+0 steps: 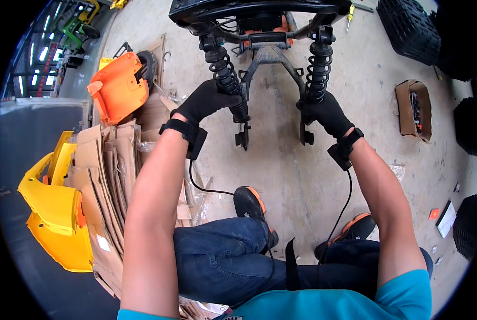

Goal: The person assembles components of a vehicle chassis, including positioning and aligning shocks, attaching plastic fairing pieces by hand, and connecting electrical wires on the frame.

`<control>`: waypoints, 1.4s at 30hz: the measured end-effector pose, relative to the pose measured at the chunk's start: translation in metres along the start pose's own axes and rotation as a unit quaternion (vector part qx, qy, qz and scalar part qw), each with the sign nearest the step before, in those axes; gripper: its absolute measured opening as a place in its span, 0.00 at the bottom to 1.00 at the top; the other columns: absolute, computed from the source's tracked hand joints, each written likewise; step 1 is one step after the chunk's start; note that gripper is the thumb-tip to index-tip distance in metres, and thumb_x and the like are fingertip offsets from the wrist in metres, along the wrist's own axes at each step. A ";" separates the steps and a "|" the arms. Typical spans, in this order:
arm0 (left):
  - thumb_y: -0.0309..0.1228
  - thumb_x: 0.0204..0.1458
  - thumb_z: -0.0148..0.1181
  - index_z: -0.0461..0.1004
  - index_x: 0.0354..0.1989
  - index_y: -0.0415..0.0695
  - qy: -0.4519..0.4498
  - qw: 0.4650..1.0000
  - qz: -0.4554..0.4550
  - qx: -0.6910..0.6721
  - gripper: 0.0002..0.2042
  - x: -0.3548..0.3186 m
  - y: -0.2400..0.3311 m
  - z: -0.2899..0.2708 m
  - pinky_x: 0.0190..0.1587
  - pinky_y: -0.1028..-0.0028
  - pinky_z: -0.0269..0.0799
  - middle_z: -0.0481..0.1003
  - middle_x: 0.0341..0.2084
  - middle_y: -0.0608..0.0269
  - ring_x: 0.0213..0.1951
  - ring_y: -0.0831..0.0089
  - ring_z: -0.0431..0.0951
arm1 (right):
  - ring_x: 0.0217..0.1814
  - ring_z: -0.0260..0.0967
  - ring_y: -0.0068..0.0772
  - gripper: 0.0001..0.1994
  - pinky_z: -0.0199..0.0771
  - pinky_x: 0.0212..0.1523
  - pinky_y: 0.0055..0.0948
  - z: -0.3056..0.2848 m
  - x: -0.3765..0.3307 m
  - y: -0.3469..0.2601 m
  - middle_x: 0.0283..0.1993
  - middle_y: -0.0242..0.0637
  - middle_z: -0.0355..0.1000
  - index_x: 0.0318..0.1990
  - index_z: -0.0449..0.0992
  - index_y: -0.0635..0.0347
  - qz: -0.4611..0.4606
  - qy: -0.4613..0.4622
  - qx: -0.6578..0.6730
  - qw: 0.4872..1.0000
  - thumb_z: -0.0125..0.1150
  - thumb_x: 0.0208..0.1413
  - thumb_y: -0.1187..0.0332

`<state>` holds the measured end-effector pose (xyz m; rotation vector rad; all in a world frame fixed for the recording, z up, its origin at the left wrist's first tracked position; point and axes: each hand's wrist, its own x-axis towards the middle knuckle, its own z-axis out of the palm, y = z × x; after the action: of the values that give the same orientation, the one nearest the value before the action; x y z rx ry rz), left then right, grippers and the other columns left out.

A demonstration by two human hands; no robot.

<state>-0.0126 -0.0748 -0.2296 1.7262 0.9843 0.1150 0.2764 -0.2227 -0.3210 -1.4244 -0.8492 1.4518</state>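
My left hand (205, 101), in a black glove, is closed around the lower part of the left shock absorber (223, 70), a black coil spring unit. The right shock absorber (318, 63) stands opposite, and my right hand (328, 114), gloved too, wraps its lower end. Both shock absorbers hang from the rear of a dark vehicle frame (260, 9). Between them runs a forked grey swingarm (270, 55), whose two ends reach down beside my hands. My gloved fingers partly hide the lower mounts of the shock absorbers.
Stacked flattened cardboard (97, 160) lies left with yellow body panels (54, 208) against it. An orange panel (120, 90) and a tyre (148, 66) are farther up. A carton of small parts (407, 109) and a black crate (408, 31) stand right. A screwdriver (350, 16) lies on the floor.
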 end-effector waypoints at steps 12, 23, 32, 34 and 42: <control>0.22 0.50 0.64 0.73 0.55 0.41 -0.090 0.986 -0.120 0.075 0.21 -0.002 -0.015 -0.013 0.48 0.74 0.74 0.78 0.45 0.65 0.44 0.78 0.75 | 0.27 0.70 0.23 0.11 0.70 0.31 0.28 -0.005 0.007 0.008 0.28 0.30 0.72 0.33 0.73 0.59 -0.004 -0.024 -0.003 1.000 0.70 0.47 0.68; 0.35 0.54 0.64 0.76 0.51 0.42 -0.067 0.974 -0.217 -0.005 0.18 -0.012 -0.006 -0.004 0.45 0.71 0.75 0.79 0.43 0.64 0.43 0.75 0.78 | 0.26 0.71 0.24 0.12 0.72 0.27 0.27 -0.004 0.003 0.005 0.28 0.30 0.72 0.37 0.72 0.59 -0.034 -0.042 0.009 0.999 0.70 0.48 0.70; 0.33 0.55 0.61 0.75 0.45 0.35 -0.152 0.979 -0.070 0.118 0.15 0.003 0.062 0.081 0.35 0.76 0.74 0.78 0.33 0.60 0.32 0.76 0.77 | 0.37 0.75 0.29 0.22 0.75 0.39 0.29 -0.065 -0.001 -0.062 0.35 0.38 0.77 0.49 0.75 0.60 -0.048 -0.118 -0.444 0.887 0.70 0.51 0.56; 0.32 0.55 0.61 0.75 0.47 0.36 -0.025 0.993 0.043 0.106 0.15 0.018 0.082 0.104 0.39 0.77 0.72 0.78 0.35 0.62 0.36 0.78 0.76 | 0.34 0.75 0.28 0.20 0.75 0.36 0.29 -0.074 -0.006 -0.064 0.34 0.37 0.77 0.46 0.76 0.60 -0.099 -0.088 -0.431 0.893 0.69 0.53 0.56; 0.29 0.52 0.64 0.77 0.45 0.37 0.115 0.985 0.012 -0.131 0.13 0.047 0.068 0.142 0.40 0.79 0.71 0.78 0.35 0.65 0.35 0.80 0.75 | 0.28 0.68 0.19 0.13 0.71 0.33 0.23 -0.049 -0.044 -0.065 0.32 0.31 0.74 0.45 0.77 0.60 -0.094 0.016 -0.249 0.964 0.62 0.57 0.63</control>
<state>0.1293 -0.1554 -0.2485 1.5039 1.0638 0.4495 0.3299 -0.2462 -0.2493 -1.6693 -1.3562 1.1101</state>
